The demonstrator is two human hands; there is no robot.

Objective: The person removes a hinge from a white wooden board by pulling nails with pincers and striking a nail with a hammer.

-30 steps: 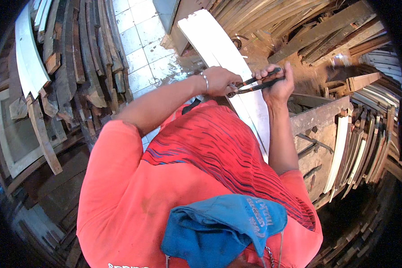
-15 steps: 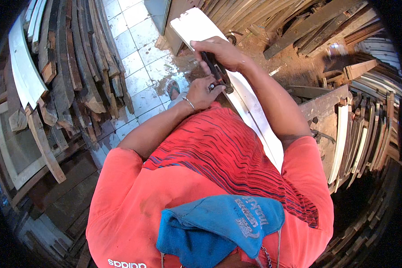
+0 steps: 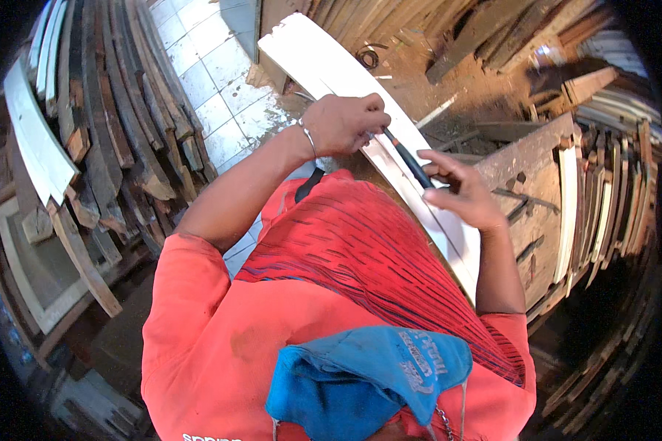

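A long white board [image 3: 312, 55] slants from the upper middle toward my right arm, with a dark line along it. Above it is a slim tool with a dark handle [image 3: 412, 163] and an orange band; its exact kind cannot be told. My left hand [image 3: 346, 123], wearing a bracelet, is closed round the tool's far end, and its fingers hide that end. Beside the near end of the handle, my right hand [image 3: 463, 189] has its thumb and fingers apart, slightly blurred.
Stacked old planks [image 3: 118, 95] line the left side, over white floor tiles [image 3: 210, 81]. More timber [image 3: 610, 206] stands at the right, next to a worn wooden panel [image 3: 537, 176]. A dark coil [image 3: 369, 56] lies on the brown floor beyond the board.
Both hands held a dark, bulky tool on the board; it is out of sight now. My left hand has moved up with the slim tool, and my right hand has come down and right, opening.
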